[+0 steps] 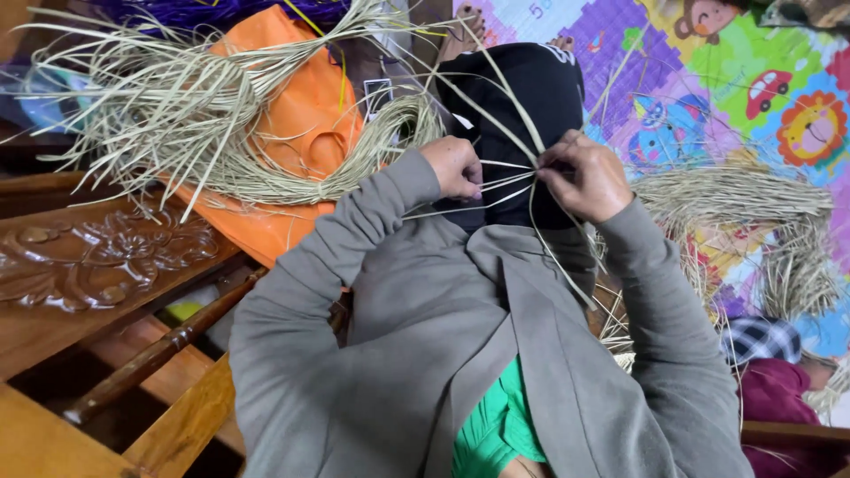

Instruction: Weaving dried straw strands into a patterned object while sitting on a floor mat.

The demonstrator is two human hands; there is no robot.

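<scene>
Pale dried straw strands (509, 181) stretched crosswise over the black-clad knee (522, 106), between both hands: left hand (456, 168) pinching one end, right hand (584, 175) clenched on the other, equally near.

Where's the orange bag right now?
In the head view the orange bag lies upper left, under a coiled bundle of dried straw, beside the carved wooden panel and left of the left hand.

Grey long-sleeved jacket (460, 354) over green top (496, 429).
</scene>
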